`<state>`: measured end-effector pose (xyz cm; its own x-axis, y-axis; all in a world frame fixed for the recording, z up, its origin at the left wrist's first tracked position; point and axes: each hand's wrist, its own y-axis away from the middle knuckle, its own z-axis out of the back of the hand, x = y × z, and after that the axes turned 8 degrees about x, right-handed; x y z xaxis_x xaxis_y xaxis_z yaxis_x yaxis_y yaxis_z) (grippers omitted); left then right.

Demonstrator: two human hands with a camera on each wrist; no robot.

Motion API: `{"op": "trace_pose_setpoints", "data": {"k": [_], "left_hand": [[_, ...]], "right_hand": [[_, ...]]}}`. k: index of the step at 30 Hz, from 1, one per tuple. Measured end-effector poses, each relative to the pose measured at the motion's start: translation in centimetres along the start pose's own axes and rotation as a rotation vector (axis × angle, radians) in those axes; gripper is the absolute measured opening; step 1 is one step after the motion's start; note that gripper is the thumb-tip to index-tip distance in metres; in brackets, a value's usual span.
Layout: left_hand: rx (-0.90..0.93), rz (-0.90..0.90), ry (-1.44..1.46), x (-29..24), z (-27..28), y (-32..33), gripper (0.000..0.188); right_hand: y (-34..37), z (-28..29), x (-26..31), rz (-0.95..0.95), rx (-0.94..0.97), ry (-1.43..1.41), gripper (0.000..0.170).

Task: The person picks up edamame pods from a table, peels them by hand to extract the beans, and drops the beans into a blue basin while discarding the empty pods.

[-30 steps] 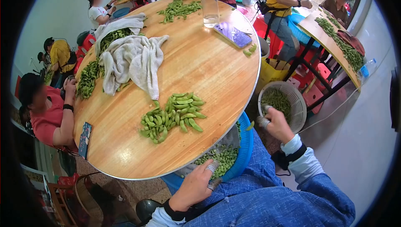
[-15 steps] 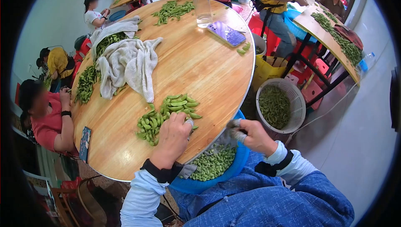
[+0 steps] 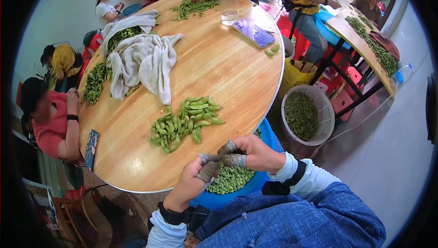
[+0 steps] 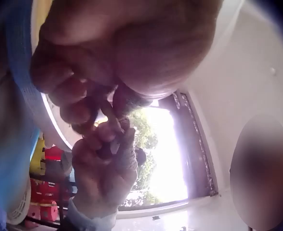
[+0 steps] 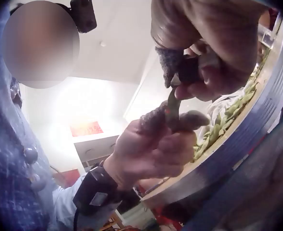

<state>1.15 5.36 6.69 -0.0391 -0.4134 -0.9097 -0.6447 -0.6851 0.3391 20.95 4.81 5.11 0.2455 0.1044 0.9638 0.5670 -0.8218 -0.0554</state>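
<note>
Over the blue basin (image 3: 271, 150), my left hand (image 3: 188, 182) and right hand (image 3: 262, 154) meet with fingertips together. Grey wrapping covers several thumb and finger ends. Between them is a green soybean pod (image 5: 172, 108), standing upright in the right wrist view. My left fingers pinch its lower part, while the right thumb and finger grip its top end. Shelled green beans (image 3: 230, 179) fill the basin just below the hands. On the near part of the round table (image 3: 237, 88) lies a loose pile of pods (image 3: 187, 122).
A white basket (image 3: 329, 111) of pods stands on the floor at right. Farther back on the table are a damp cloth (image 3: 143, 63) over more pods, a water bottle (image 3: 227, 4) and a purple phone (image 3: 254, 33). A person in red (image 3: 57, 111) sits at left.
My left hand went from the basin to the pod pile, then back with a pod. The right hand left the white basket, where a green piece was falling, and joined the left over the basin.
</note>
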Motion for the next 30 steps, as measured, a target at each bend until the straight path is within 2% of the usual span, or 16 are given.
{"op": "trace_pose_setpoints", "data": {"k": [2,5,8,11,14,26,29,30], "left_hand": [[0.226,0.116,0.058,1.3,2.0,0.3,0.013],[0.074,-0.04,0.061,0.9,-0.6,0.8,0.02],[-0.113,-0.091,0.17,1.7,-1.0,0.9,0.02],[-0.162,-0.203,0.106,2.0,-1.8,0.8,0.019],[-0.204,-0.25,0.023,2.9,-2.0,0.7,0.017],[-0.137,-0.303,0.045,3.1,-2.2,0.6,0.017],[-0.067,-0.295,-0.061,3.9,-1.0,0.4,0.018],[-0.074,-0.232,-0.071,3.9,-0.9,0.5,0.018]], "right_hand": [[0.2,0.0,0.0,0.037,0.04,0.051,0.016],[0.5,-0.9,0.5,0.027,-0.084,0.11,0.016],[0.8,-1.6,0.9,-0.011,-0.178,-0.008,0.017],[1.0,-1.6,-0.5,-0.019,-0.064,0.009,0.017],[1.1,-2.0,-0.2,-0.048,-0.069,-0.056,0.016],[1.4,-1.9,-0.4,-0.07,-0.053,-0.169,0.012],[1.2,-1.8,0.0,-0.123,-0.053,-0.135,0.013],[1.1,-1.8,0.2,-0.151,-0.054,-0.113,0.013]]}}
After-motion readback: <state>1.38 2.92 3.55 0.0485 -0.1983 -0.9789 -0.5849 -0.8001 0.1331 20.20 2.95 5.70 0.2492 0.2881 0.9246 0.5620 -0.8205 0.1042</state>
